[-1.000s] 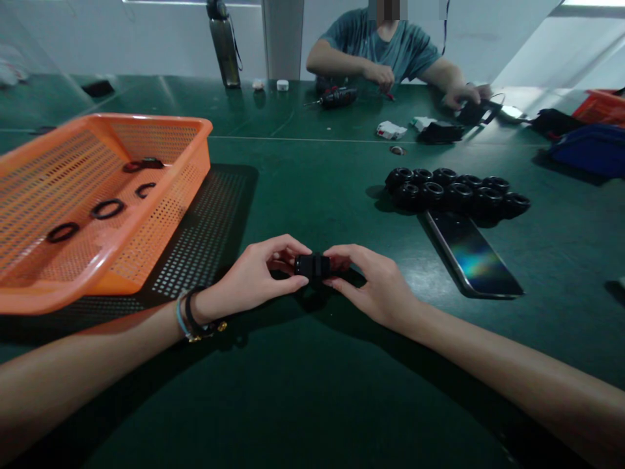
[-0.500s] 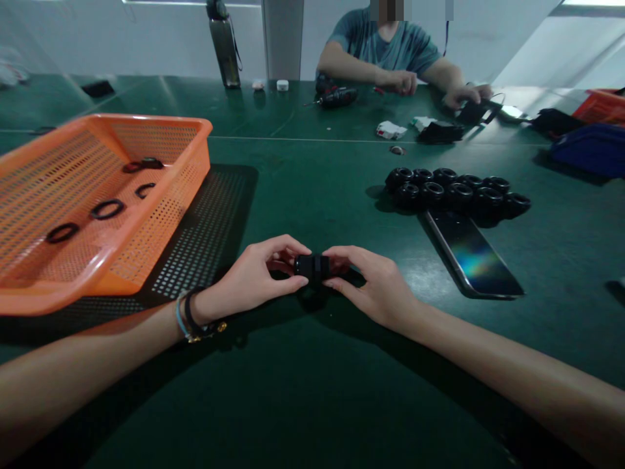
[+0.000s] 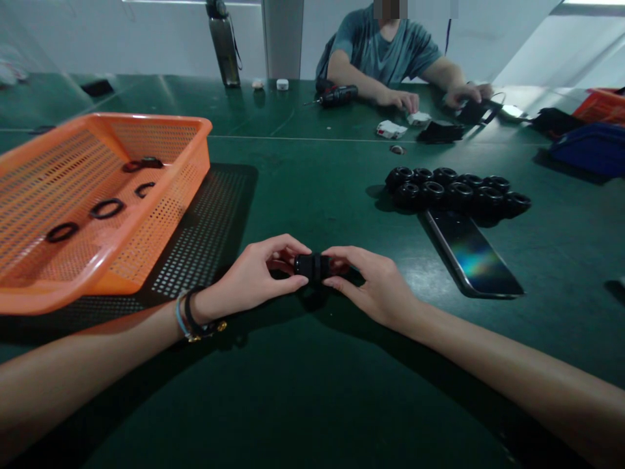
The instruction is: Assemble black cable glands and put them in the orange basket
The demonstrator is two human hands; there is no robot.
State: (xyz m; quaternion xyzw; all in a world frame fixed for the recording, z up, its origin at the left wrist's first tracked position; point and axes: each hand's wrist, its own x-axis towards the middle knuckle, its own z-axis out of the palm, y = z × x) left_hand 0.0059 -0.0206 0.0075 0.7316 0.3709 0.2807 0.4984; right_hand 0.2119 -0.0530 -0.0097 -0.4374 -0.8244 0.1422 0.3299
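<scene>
Between my hands, just above the green tabletop, is a small black cylindrical fitting, which looks like a cable gland with a flat-sided collar in its middle. The thumb and fingers of my left hand pinch its left end. My right hand pinches the right end, partly hiding it. To the right, several glossy black fittings with round holes in their tops stand grouped in rows. Left of my hands is an orange perforated basket with several black rings lying inside.
A smartphone lies screen up, against the grouped fittings. Across the table a person in a blue-green shirt sits with both hands on things there. A power drill, a dark bottle and a blue pouch are farther back.
My hands and the black fitting stay practically still. Across the table, the person's one hand has come down onto a small white item.
</scene>
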